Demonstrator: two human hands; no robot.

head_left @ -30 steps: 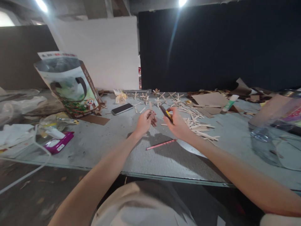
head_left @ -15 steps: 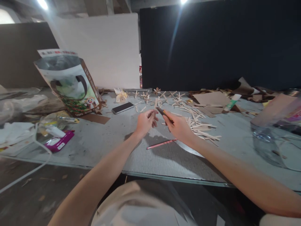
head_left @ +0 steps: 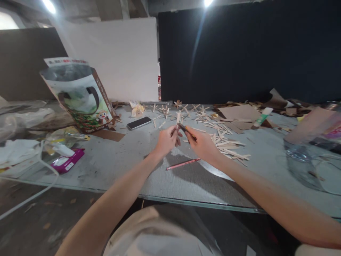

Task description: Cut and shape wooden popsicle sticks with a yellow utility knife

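My left hand (head_left: pixel 167 139) is closed in a pinch on a pale wooden stick (head_left: pixel 178 118), which points up from the fingertips. Wrapped in my right hand (head_left: pixel 201 141) is a dark utility knife (head_left: pixel 190 134) with some yellow on it; its front end is close to the stick. Whether the blade touches the wood I cannot tell. Both hands are above the table, and a red pencil (head_left: pixel 182 164) lies below them. Several pale wooden sticks (head_left: pixel 231 146) are heaped just right of my right hand.
Star-like pieces of crossed sticks (head_left: pixel 195 107) stand behind my hands. A phone (head_left: pixel 139 123) lies to the left, near a large printed bag (head_left: pixel 80 97) and a purple packet (head_left: pixel 68 160). Cardboard (head_left: pixel 239 113), a glue stick (head_left: pixel 263 117) and a clear plastic container (head_left: pixel 301 160) are on the right.
My left hand has shifted slightly right, toward the knife, and the stick in it now stands more upright. My right hand has barely moved.
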